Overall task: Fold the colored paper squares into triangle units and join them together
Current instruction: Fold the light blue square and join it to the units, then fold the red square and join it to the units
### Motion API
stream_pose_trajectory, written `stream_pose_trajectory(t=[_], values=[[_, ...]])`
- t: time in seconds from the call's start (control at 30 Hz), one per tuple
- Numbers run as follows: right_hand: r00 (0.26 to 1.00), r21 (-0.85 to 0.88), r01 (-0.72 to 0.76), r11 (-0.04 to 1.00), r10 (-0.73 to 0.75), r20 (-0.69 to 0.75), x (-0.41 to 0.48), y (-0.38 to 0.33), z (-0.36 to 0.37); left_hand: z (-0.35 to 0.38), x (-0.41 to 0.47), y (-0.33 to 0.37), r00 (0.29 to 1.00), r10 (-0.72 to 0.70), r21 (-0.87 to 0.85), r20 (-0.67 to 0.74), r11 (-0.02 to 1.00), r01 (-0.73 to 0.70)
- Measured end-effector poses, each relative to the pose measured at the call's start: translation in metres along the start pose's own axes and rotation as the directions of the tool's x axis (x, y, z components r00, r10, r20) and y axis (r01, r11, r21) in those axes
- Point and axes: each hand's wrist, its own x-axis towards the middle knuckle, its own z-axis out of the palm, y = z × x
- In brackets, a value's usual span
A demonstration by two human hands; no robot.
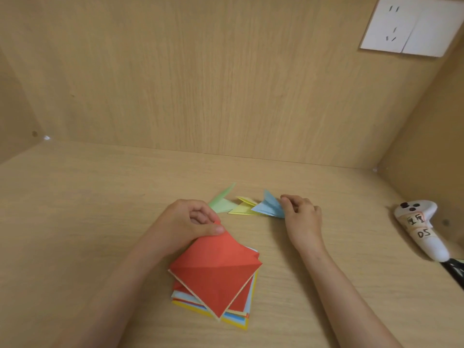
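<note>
On the wooden desk (pixel 75 222), the left hand (pixel 185 222) pinches the far corner of a red paper square (pixel 216 270) atop the near paper stack (pixel 237 324). The right hand (pixel 301 217), fingers curled, touches the blue folded unit (pixel 267 207); its grip is unclear. The white controller (pixel 424 232) at the right is labelled "05".

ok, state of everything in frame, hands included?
left hand: pinches the red sheet's top corner
right hand: grips the blue unit's right end
red sheet: diagonal crease, top corner lifted, rest on the paper stack
paper stack: flat on the desk
blue unit: folded, overlaps the yellow unit
yellow unit: folded, untouched
green unit: folded, untouched
controller: lying on the desk, untouched
wall socket: nothing plugged in
</note>
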Motion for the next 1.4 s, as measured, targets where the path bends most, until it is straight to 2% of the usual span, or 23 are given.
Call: stream_pose_trajectory(t=[0.17, 0.4, 0.47, 0.57, 0.63, 0.7, 0.77, 0.87, 0.97, 1.2, 1.4], values=[[0.989, 0.174, 0.11, 0.979, -0.091, -0.114, -0.008, -0.009, -0.004, 0.001, 0.0, 0.0, 0.999, 0.018, -0.012, -0.033, 1.0, -0.018], [0.956, 0.315, 0.293, 0.903, -0.279, -0.089, -0.024, -0.028, -0.008, 0.002, -0.003, 0.007, 0.985, 0.072, -0.03, -0.155, 0.997, -0.078], [0.94, 0.389, 0.318, 0.864, -0.341, -0.012, -0.029, -0.034, -0.011, 0.003, -0.004, 0.012, 0.978, 0.107, -0.116, -0.18, 0.985, -0.129], [0.89, 0.536, 0.226, 0.813, -0.396, 0.225, -0.037, -0.043, -0.017, 0.005, -0.006, 0.021, 0.972, 0.115, -0.252, -0.205, 0.953, -0.166], [0.824, 0.593, 0.16, 0.789, -0.437, 0.36, -0.042, -0.046, -0.016, 0.003, -0.006, 0.023, 0.962, 0.122, -0.287, -0.245, 0.938, -0.192], [0.792, 0.614, 0.134, 0.778, -0.457, 0.406, -0.044, -0.047, -0.012, 0.002, -0.006, 0.025, 0.953, 0.129, -0.276, -0.274, 0.939, -0.206], [0.815, 0.654, 0.098, 0.75, -0.437, 0.38, -0.042, -0.045, -0.008, 0.003, -0.008, 0.028, 0.958, 0.105, -0.312, -0.268, 0.931, -0.19], [0.891, 0.718, 0.045, 0.695, -0.353, 0.286, -0.036, -0.044, -0.009, 0.009, -0.013, 0.034, 0.981, 0.059, -0.44, -0.186, 0.887, -0.137], [0.921, 0.747, 0.022, 0.664, -0.305, 0.244, -0.033, -0.043, -0.011, 0.011, -0.015, 0.034, 0.987, 0.052, -0.471, -0.15, 0.874, -0.118], [0.91, 0.757, 0.018, 0.653, -0.325, 0.259, -0.034, -0.044, -0.01, 0.011, -0.018, 0.041, 0.988, -0.006, -0.578, -0.152, 0.812, -0.083], [0.887, 0.756, 0.067, 0.652, -0.386, 0.254, -0.037, -0.047, -0.014, 0.007, -0.013, 0.035, 0.986, 0.013, -0.484, -0.165, 0.87, -0.093]])
